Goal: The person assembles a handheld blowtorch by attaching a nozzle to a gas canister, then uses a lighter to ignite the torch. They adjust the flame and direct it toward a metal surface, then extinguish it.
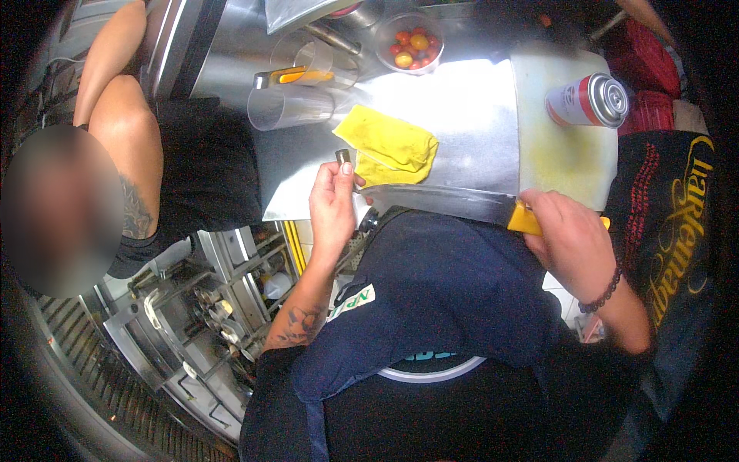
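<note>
My left hand [332, 208] is closed around a small blowtorch head [360, 209], with a dark metal tube at its top, a white body and a black knob. In my right hand [571, 239] is the yellow handle of a long knife [450, 202]. The broad blade points left, and its tip end comes up to the blowtorch head; whether they touch I cannot tell. Just beyond the blade, a folded yellow cloth [392, 146] lies on the steel counter [473, 123]. A white and red gas can [581, 102] lies tilted on the pale cutting board [566, 173].
A clear bowl of small red and yellow tomatoes [412, 50] stands at the back. Clear plastic containers [285, 108] and a yellow-handled tool [292, 75] are at the back left. Another person's bent arm [127, 115] is at the left. Dark lettered fabric [654, 223] hangs at the right.
</note>
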Demonstrator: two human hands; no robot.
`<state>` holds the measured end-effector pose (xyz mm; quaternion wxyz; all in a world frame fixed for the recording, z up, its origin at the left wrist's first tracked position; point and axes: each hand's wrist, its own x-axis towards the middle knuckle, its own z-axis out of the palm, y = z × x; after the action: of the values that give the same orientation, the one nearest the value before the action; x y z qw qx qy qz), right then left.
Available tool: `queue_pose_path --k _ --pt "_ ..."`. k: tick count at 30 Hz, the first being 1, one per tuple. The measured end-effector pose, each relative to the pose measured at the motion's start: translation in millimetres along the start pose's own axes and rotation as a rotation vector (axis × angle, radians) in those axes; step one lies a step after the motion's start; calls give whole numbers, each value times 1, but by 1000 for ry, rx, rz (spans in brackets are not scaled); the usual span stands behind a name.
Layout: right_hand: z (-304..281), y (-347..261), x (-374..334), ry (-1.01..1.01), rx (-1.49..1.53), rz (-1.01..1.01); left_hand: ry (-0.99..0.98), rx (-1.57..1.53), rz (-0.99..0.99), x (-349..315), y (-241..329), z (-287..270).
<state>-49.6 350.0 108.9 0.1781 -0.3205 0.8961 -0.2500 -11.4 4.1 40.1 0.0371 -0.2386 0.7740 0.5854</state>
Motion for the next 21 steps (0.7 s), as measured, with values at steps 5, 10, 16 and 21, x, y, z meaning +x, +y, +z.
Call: queue_pose_path --k 5,10,16,21 --pt "2 -3 -2 45 1 -28 11 54 56 2 5 -4" --pt "-3 -6 4 132 -164 -115 7 69 89 1 4 -3" --pt "3 -1 2 -58 3 29 -10 51 44 -2 14 0" --pt "-10 4 12 -105 60 6 1 151 125 1 11 0"
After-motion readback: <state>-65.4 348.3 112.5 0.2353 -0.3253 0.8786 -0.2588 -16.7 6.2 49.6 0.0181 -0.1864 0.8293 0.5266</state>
